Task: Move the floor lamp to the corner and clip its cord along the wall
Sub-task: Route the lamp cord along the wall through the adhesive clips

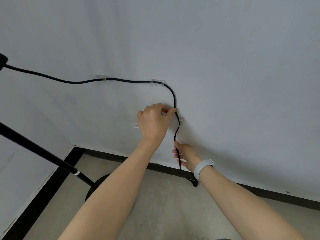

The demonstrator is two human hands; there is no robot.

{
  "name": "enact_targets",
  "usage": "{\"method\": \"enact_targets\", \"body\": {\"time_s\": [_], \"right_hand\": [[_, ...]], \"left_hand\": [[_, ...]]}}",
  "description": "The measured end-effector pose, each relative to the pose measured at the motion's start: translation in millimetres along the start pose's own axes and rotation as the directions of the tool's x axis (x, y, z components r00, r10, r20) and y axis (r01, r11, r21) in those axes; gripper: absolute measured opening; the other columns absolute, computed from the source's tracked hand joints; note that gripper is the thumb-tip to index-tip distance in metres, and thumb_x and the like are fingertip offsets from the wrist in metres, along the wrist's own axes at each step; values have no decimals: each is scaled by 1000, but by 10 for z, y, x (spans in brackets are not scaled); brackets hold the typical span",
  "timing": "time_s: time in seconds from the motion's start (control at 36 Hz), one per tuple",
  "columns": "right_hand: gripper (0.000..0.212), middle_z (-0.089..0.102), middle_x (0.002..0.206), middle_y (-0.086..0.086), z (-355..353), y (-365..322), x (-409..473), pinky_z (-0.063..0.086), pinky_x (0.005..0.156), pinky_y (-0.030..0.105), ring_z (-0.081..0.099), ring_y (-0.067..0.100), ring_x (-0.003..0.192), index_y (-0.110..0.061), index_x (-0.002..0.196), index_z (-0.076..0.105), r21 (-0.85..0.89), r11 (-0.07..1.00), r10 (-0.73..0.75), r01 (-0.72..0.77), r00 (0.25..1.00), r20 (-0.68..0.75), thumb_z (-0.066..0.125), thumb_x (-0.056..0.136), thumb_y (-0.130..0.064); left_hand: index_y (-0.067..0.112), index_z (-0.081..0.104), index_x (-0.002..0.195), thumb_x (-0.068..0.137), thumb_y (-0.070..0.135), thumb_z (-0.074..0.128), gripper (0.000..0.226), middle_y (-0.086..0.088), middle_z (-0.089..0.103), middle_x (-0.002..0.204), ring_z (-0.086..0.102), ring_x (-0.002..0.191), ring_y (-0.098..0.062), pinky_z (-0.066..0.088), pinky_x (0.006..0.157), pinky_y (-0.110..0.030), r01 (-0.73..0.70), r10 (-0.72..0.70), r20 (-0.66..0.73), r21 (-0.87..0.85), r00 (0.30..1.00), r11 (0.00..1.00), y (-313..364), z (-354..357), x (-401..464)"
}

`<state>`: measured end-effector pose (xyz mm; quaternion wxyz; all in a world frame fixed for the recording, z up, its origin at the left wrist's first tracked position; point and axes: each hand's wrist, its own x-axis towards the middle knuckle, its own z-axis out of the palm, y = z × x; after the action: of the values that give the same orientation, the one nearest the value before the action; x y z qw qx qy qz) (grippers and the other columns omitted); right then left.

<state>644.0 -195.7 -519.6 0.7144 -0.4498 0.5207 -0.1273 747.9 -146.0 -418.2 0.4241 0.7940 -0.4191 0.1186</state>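
The black cord [128,81] runs from the lamp head at the left edge along the white wall [225,66], through a clear clip [104,79] and a second clear clip [157,82], then bends down. My left hand [154,123] pinches the cord against the wall just above a third clip [180,120]. My right hand [185,157] grips the cord lower down, near the baseboard. The black lamp pole [39,149] slants to its round base [98,186] in the corner, partly hidden by my left forearm.
A black baseboard [277,196] lines both walls where they meet the grey concrete floor [164,205]. Another small clear clip [136,126] sits on the wall left of my left hand. A pale band is on my right wrist.
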Motion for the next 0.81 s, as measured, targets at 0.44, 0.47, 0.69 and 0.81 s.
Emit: {"method": "enact_targets", "body": {"time_s": [0.44, 0.47, 0.69, 0.81], "right_hand": [[14, 65, 89, 10, 240, 129, 62, 54, 85, 34, 67, 23, 85, 1, 101, 60, 198, 952, -266, 235, 953, 146, 54, 89, -4], [11, 65, 89, 9, 244, 144, 62, 54, 84, 33, 67, 23, 86, -2, 97, 61, 191, 949, -280, 251, 950, 139, 53, 90, -5], [19, 61, 77, 2, 122, 357, 125, 55, 71, 20, 61, 13, 69, 0, 105, 62, 222, 920, -312, 324, 946, -90, 57, 88, -9], [15, 59, 70, -3, 90, 530, 179, 46, 61, 20, 53, 10, 64, -7, 98, 64, 10, 922, -386, 388, 919, -82, 55, 89, -14]], "left_hand": [[7, 40, 137, 96, 4, 46, 41, -9, 42, 144, 33, 132, -13, 21, 97, -6, 435, -102, 860, -147, 500, 888, -1150, 220, -1337], [3, 44, 132, 97, 3, 44, 35, -11, 47, 138, 38, 128, -15, 26, 91, -1, 463, -102, 859, -168, 502, 871, -1152, 241, -1360], [0, 60, 103, 99, 5, 38, 24, -10, 59, 77, 54, 81, -20, 41, 75, -25, 523, -244, 836, -60, 492, 850, -1441, 216, -1529], [7, 66, 99, 97, 6, 43, 23, 10, 47, 65, 44, 55, -9, 33, 53, -7, 412, -261, 666, -76, 699, 908, -1454, 290, -1511]]}}
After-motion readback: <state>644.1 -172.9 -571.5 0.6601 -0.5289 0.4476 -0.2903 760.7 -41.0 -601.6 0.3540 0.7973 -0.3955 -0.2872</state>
